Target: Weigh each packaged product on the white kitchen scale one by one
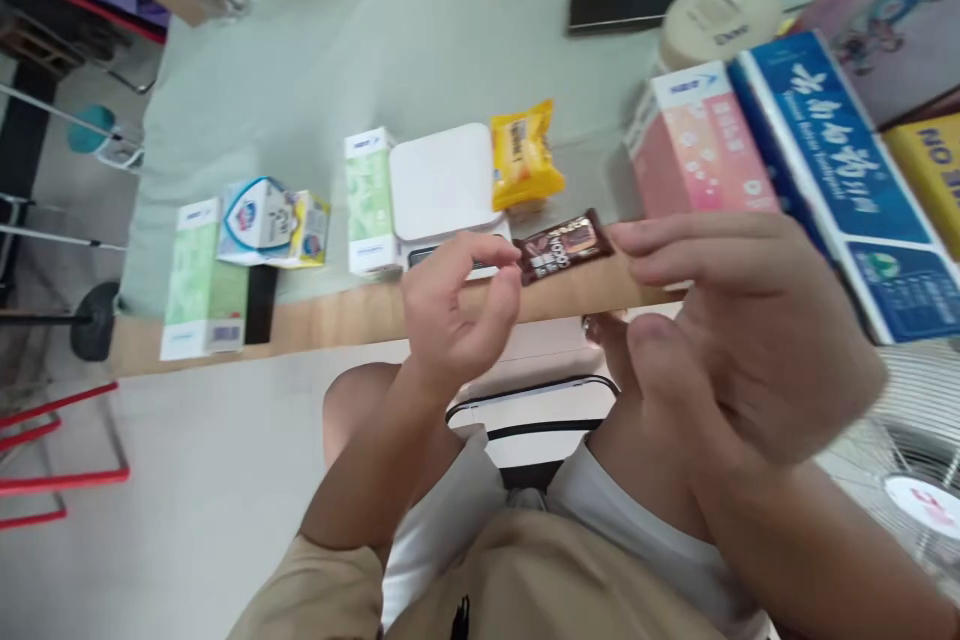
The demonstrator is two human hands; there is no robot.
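Wrapped bar (pixel 566 245) between left hand (pixel 465 305) and right hand (pixel 742 320), at near edge of table (pixel 360 50). Beyond left hand: scale (pixel 442 182), packet (pixel 523 158) by its right side, box (pixel 370 200) by its left. Further left of that hand: second box (pixel 201 275), carton (pixel 259 218) beside it. Beyond right hand: third box (pixel 709 145), jar (pixel 720 15) behind; toothpaste box (pixel 847 160) to its right.
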